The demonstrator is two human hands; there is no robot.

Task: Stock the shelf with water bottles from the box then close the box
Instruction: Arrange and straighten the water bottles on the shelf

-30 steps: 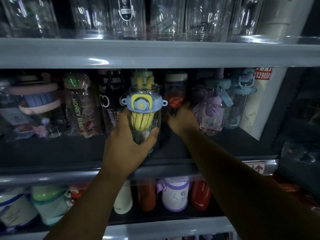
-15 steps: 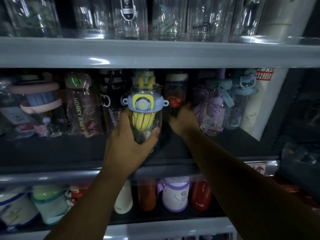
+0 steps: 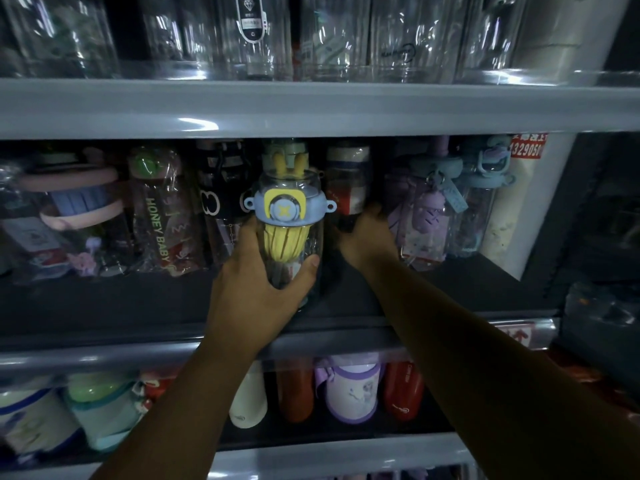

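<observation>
Left hand (image 3: 256, 292) grips one clear bottle (image 3: 287, 209), right hand (image 3: 367, 240) perhaps one dark bottle (image 3: 348, 188).

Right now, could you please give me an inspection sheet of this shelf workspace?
Surface: middle shelf, dark, front strip bare.
Job's things: blue-lidded bottle held upright in front of the row; box not in view.
Clutter: wrapped HONEY BABY bottle, purple bottle, red-labelled bottle in the row.
Grippers: left hand grips the blue-lidded bottle low down; right hand at the red-labelled bottle's base, fingers hidden.
Cables: nothing seen.
Surroundings: clear bottles on the shelf above; red flask below; red sign on a white post.
</observation>
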